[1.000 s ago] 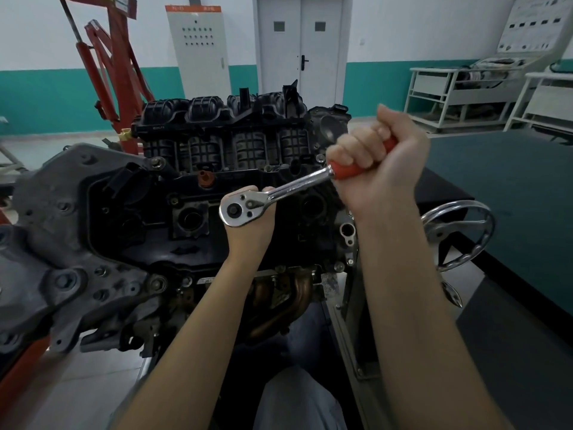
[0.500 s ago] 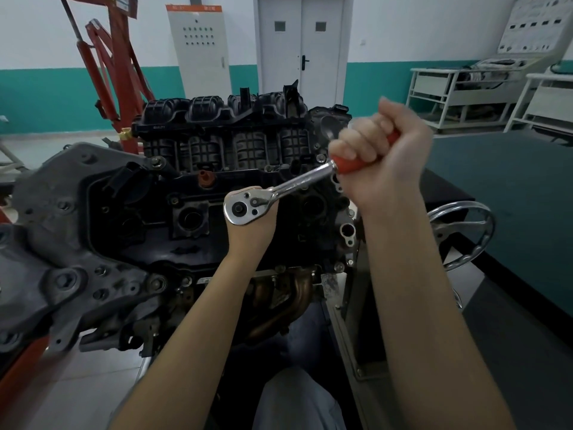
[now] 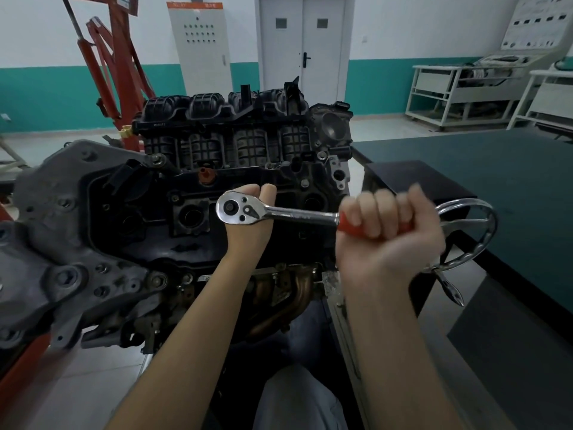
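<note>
The right hand [image 3: 387,226] grips the red handle of the ratchet [image 3: 279,214]; the left hand [image 3: 249,228] holds its head at the engine [image 3: 148,212].

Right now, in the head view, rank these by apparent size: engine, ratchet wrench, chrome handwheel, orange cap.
1. engine, by far the largest.
2. ratchet wrench.
3. chrome handwheel. The right hand hides part of both the wheel and the wrench, so places 2 and 3 are unsure.
4. orange cap, the smallest.

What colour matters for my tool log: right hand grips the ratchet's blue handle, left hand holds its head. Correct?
No. The head view shows a red handle, not blue. The right hand grips it and the left hand holds the ratchet head.
</note>
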Motion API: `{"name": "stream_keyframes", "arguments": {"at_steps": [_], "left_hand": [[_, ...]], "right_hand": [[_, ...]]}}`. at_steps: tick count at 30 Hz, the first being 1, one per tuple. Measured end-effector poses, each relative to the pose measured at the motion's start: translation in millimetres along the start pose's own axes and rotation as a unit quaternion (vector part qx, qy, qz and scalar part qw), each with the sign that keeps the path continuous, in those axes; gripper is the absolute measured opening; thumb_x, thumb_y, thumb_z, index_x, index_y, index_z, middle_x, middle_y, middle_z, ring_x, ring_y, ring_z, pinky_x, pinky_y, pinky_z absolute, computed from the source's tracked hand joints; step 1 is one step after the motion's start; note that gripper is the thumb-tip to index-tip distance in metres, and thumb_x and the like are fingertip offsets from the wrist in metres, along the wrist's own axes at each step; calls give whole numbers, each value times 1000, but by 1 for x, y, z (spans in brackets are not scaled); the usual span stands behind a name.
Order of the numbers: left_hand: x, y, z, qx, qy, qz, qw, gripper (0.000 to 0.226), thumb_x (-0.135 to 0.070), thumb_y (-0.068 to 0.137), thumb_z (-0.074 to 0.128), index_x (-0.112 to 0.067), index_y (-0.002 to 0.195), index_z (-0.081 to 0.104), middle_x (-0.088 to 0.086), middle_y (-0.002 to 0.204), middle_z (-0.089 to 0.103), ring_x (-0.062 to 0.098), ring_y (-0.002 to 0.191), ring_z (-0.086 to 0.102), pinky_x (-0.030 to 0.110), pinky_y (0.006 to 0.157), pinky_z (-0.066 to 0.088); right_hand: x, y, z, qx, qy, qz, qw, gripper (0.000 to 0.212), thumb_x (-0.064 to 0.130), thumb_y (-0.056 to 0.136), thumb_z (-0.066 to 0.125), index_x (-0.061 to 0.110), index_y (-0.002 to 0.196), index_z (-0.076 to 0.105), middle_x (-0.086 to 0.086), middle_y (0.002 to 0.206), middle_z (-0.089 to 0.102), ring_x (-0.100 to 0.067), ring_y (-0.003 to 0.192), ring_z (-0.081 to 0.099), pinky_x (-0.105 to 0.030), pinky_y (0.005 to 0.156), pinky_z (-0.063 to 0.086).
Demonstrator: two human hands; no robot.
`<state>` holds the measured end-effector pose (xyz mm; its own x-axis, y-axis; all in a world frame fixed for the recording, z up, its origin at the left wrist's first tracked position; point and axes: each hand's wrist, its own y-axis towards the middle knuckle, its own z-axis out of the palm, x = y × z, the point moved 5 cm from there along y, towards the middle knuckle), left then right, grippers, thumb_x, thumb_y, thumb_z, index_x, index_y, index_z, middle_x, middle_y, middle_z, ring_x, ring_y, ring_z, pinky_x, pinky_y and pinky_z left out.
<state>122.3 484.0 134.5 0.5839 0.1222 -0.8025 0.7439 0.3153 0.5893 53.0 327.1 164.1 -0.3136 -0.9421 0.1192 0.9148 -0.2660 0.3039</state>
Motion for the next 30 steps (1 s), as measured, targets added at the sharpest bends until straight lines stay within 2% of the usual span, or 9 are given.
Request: {"name": "stream_keyframes", "arguments": {"at_steps": [3,6,9,12,17,21,24,27,30], "left_hand": [[3,2,1,7,11,-2,1000,38,-14,76,53,-6,46,31,-15,41,26,3,39,23,16,43,19],[1,2,4,12,3,1,1000,37,-21,72,52,-29,39,36,-17,39,32,1,39,26,14,44,21],[1,2,4,4,2,-15,1000,37,-28,69,52,-30,37,35,-17,39,31,2,38,26,14,43,21],[2,1,1,-5,3,3,1000,51,-15,80,57,-29,44,24,-17,40,26,2,38,23,13,41,20],[-2,-3,1,-20,-5,12,1000,58,1,87,59,-21,49,22,-16,40,24,2,38,22,12,42,22],[0,1,1,-18,6,14,1000,58,4,85,55,-22,47,20,-16,38,23,3,37,20,11,41,19],[4,3,2,-3,10,11,1000,54,0,85,56,-23,48,24,-17,39,27,2,39,23,17,43,19],[-4,1,5,9,14,56,998,50,-1,83,57,-24,49,28,-18,39,32,-1,37,28,8,42,21],[-6,0,5,4,1,58,998,48,-4,80,55,-26,49,26,-18,39,31,-1,37,26,6,42,21]], "right_hand": [[0,40,25,24,-58,69,996,40,13,84,44,19,46,33,7,37,26,-9,33,22,-17,39,28],[-10,67,46,26,-100,138,985,43,11,91,42,17,49,34,6,37,27,-8,32,24,-17,36,27],[-12,65,46,28,-90,138,986,41,11,92,42,17,52,33,6,38,28,-8,32,24,-17,37,27],[-3,35,23,9,-48,64,997,39,13,88,44,19,51,34,7,39,26,-9,34,23,-18,39,28],[-2,-17,-11,-37,21,-23,999,37,18,82,44,20,47,34,7,40,26,-10,36,26,-23,41,34],[2,7,3,-5,-11,9,1000,35,17,79,46,20,46,33,7,39,25,-9,35,23,-20,41,30],[0,44,29,28,-77,80,993,38,13,80,46,19,45,34,7,37,26,-9,33,22,-17,41,26],[-8,68,47,45,-107,143,983,43,11,88,44,16,47,35,6,36,28,-8,31,24,-16,38,27],[-10,65,46,47,-88,143,985,43,11,92,43,16,49,35,6,37,28,-8,31,24,-16,37,27]]}}
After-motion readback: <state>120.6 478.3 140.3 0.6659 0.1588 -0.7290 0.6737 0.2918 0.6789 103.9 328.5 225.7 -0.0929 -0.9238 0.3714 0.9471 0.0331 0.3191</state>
